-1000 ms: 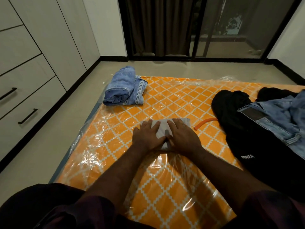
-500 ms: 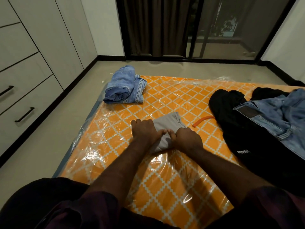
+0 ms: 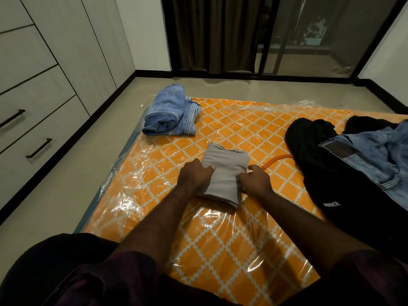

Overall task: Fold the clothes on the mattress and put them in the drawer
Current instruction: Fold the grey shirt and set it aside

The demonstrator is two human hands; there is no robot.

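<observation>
Mattress (image 3: 220, 250) sits on the floor, orange lattice print under clear plastic wrap; its left edge runs diagonally from the far-left corner down toward the person's knees, its far edge parallel to the curtain (image 3: 212, 34) and glass door (image 3: 309, 34). Bare floor strip (image 3: 72, 173) between the left edge and the drawer unit (image 3: 33, 111), drawers all closed, two black handles visible. Another floor strip between the far edge and the door

Grey folded garment (image 3: 223, 175) lies mid-mattress, a compact rectangle with several layers showing at the near edge, smooth top, far-left corner slightly lifted. Left hand (image 3: 195, 175) grips its left side, thumb on top, fingers curled under the edge. Right hand (image 3: 256, 180) grips the right side, fingers curled onto the cloth

Folded blue jeans (image 3: 170, 115) sit at the far-left corner, well apart from the grey piece, close to the mattress edge. Right side is taken up by an unfolded black garment (image 3: 342, 184) with white lettering, and a denim piece (image 3: 379, 155) lying on top of it. An orange strip (image 3: 277, 160) lies between the grey piece and the black garment, touching neither hand

Free mattress surface near and left of the hands
</observation>
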